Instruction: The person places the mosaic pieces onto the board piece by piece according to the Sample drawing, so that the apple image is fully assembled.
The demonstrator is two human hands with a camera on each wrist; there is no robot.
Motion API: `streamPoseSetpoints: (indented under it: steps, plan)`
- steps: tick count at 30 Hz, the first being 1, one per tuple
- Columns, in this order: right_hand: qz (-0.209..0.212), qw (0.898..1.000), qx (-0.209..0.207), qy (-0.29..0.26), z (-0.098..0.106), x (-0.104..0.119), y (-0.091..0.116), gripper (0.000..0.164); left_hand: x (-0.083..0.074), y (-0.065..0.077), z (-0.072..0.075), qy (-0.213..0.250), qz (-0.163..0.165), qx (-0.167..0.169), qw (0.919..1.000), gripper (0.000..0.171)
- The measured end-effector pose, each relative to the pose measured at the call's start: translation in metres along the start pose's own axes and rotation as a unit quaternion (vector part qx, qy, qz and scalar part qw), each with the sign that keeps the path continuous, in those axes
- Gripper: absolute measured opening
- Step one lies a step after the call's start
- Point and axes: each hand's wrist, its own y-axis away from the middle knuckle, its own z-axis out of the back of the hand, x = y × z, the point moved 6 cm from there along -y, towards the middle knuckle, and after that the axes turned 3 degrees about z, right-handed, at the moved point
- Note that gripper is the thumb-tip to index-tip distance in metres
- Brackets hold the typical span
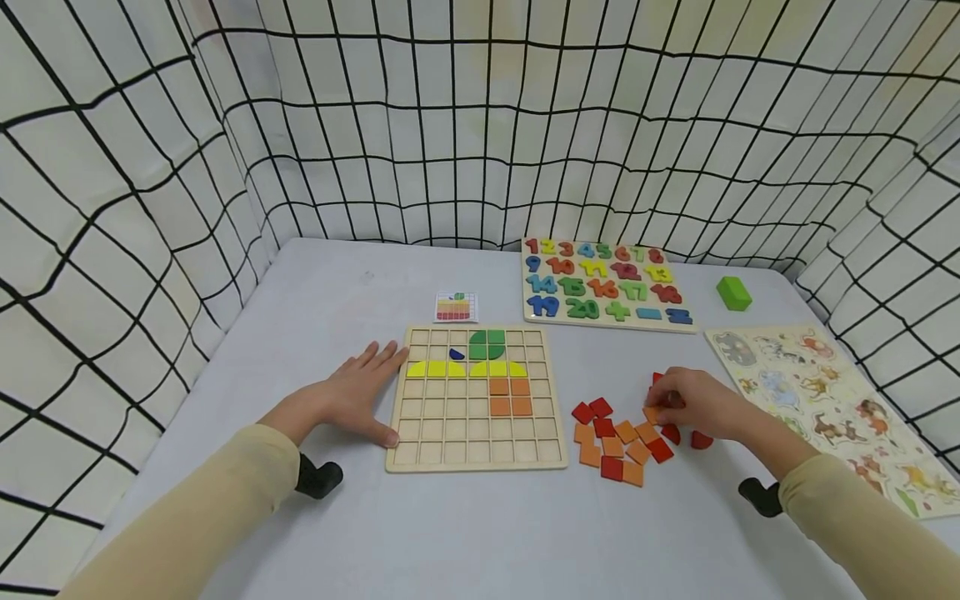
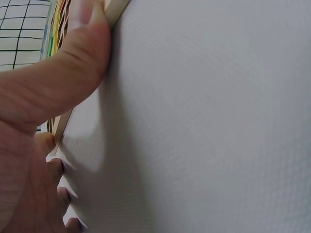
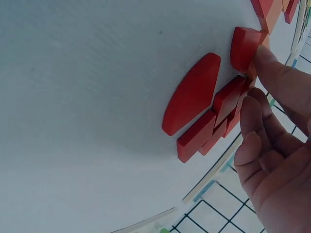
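A wooden grid board (image 1: 442, 429) lies flat, with green, yellow and orange pieces set in part of its cells and a small blue piece (image 1: 457, 354) on it. My left hand (image 1: 352, 396) is spread at the board's left edge; its thumb (image 2: 80, 60) touches the edge in the left wrist view. To the right of the board is a loose cluster of orange tiles (image 1: 590, 455) and red tiles (image 1: 612, 467). Over the cluster's far right part, my right hand (image 1: 697, 402) pinches an orange tile (image 1: 651, 414) between thumb and fingers. A red rounded piece (image 3: 194, 94) lies beside it.
Behind the board lies a small pattern card (image 1: 456, 307). A number puzzle (image 1: 607, 283) is at the back, with a green block (image 1: 733, 293) to its right. An animal puzzle (image 1: 832, 408) lies at the right. Black netting (image 1: 487, 125) surrounds the table (image 1: 480, 542).
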Motion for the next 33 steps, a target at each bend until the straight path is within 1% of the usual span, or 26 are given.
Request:
streamPoseSetpoints:
  steps: [4, 8, 13, 17, 20, 24, 28, 33]
  plan:
    - [-0.003, 1.0, 0.004, 0.0, -0.001, 0.0, -0.002, 0.014, 0.001, 0.0, 0.0, -0.001, 0.002, 0.0, 1.0, 0.132]
    - [0.0, 1.0, 0.007, -0.011, -0.001, 0.002, -0.002, 0.013, 0.002, 0.0, 0.0, -0.001, 0.005, 0.002, 1.0, 0.132]
    - [0.019, 1.0, -0.015, -0.011, 0.006, 0.011, -0.005, 0.011, 0.003, -0.001, 0.001, -0.002, 0.005, 0.006, 1.0, 0.132]
    - [0.038, 0.999, -0.038, -0.007, 0.012, 0.023, -0.016, 0.009, 0.002, 0.0, 0.002, -0.003, 0.001, 0.005, 1.0, 0.132]
    - [0.047, 0.997, -0.051, -0.023, 0.011, 0.036, -0.029, 0.008, 0.002, 0.001, 0.003, -0.002, 0.001, 0.004, 1.0, 0.131]
    - [0.058, 0.995, -0.061, -0.055, 0.004, 0.06, -0.051, 0.006, 0.002, 0.001, 0.003, 0.002, 0.001, 0.004, 1.0, 0.131]
    - [0.066, 0.993, -0.049, -0.084, -0.006, 0.09, -0.07, 0.005, 0.002, 0.001, 0.002, 0.004, 0.001, 0.006, 1.0, 0.132]
    - [0.08, 0.991, -0.031, -0.102, -0.018, 0.123, -0.089, 0.004, 0.004, 0.0, 0.0, 0.005, 0.006, 0.008, 0.9999, 0.132]
